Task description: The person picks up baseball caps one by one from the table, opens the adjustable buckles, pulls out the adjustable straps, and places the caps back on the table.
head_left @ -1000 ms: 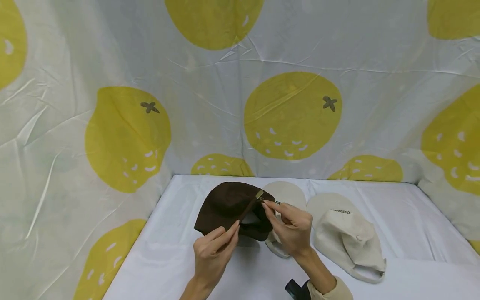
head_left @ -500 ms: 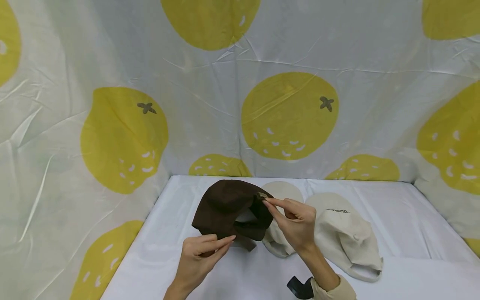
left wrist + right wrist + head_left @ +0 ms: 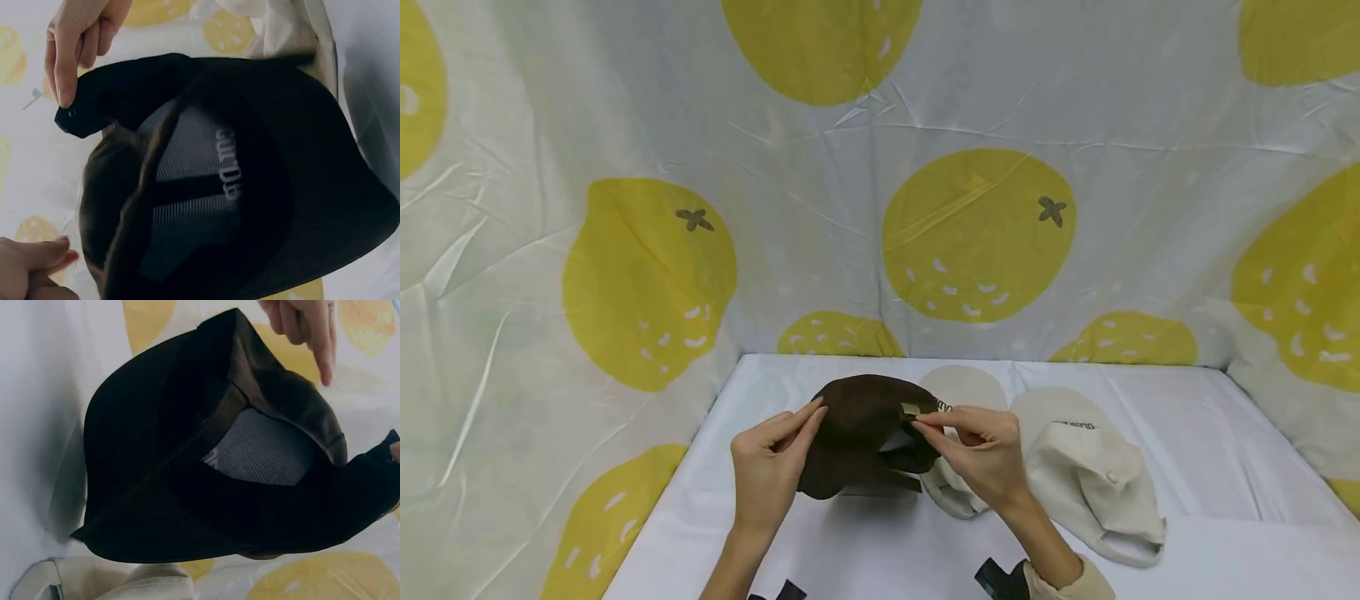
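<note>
A dark brown cap (image 3: 857, 433) hangs just above the white table (image 3: 1187, 433), held between both hands. My left hand (image 3: 812, 414) pinches the cap's left edge with its fingertips. My right hand (image 3: 917, 419) pinches the back strap beside its brass buckle (image 3: 912, 409). In the left wrist view the cap's grey mesh lining (image 3: 187, 206) faces the camera, with the strap end (image 3: 106, 100) held at top left. From the right wrist the cap (image 3: 162, 456) shows its underside, with the left hand's fingers (image 3: 312, 337) at its far rim.
Two cream caps lie on the table to the right: one (image 3: 1097, 475) near my right forearm, the other (image 3: 962, 387) partly behind the brown cap. Lemon-print cloth walls (image 3: 977, 233) close in the back and both sides.
My left hand has left the cap's near lower edge and taken hold of its left side. The cap has dropped slightly and turned, so the buckle faces up.
</note>
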Tool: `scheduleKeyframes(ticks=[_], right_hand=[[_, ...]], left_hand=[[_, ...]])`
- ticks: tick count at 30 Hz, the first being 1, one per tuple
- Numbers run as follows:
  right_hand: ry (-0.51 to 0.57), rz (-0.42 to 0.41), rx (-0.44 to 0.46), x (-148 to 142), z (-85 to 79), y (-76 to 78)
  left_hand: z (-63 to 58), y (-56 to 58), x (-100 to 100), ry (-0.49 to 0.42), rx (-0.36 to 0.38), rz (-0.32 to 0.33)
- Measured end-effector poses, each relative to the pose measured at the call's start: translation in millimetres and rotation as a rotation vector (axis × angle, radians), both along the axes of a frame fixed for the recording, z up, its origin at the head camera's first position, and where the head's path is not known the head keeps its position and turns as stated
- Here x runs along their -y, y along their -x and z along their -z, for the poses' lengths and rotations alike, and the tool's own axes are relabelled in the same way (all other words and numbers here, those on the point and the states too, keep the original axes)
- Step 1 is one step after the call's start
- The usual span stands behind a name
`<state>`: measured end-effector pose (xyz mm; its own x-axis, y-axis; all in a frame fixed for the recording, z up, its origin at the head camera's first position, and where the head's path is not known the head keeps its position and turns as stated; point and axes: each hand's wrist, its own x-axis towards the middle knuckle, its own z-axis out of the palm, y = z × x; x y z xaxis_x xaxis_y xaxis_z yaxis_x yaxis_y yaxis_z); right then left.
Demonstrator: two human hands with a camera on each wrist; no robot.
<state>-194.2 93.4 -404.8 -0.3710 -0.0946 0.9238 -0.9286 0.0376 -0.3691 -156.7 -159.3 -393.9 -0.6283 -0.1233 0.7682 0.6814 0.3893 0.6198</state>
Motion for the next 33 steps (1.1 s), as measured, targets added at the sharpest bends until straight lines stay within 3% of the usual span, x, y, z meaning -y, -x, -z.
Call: scheduleKeyframes(ticks=[4,8,12,19,25,33], right_hand=[[-0.080,-0.068,0.009,-1.8,-1.9,0.2],[-0.168,-0.145,0.068,-4.2,-3.0,-0.4],[-0.251,-0.226,0.121,-5.6,-4.9,-3.0],[-0.354,-0.301,0.114,-6.0,-7.2,-6.7],[-0.420,-0.302,0.173,-10.5,-5.7,-8.9],[-0.481,-0.314,0.225,-8.4,-10.1,-14.0]], left_hand=[[-4.3,6.4,-0.4,-0.002,0.145,-0.066],[-6.6,10.2,-0.6,-0.025,0.232,-0.077],[-9.5,12.7,-2.5,-0.051,0.265,-0.068],[-14.6,13.6,-10.5,-0.009,0.322,-0.069],[-15.4,10.7,-12.5,-0.008,0.366,-0.066],[-13.3,9.3,-13.7,-0.070,0.324,-0.048]])
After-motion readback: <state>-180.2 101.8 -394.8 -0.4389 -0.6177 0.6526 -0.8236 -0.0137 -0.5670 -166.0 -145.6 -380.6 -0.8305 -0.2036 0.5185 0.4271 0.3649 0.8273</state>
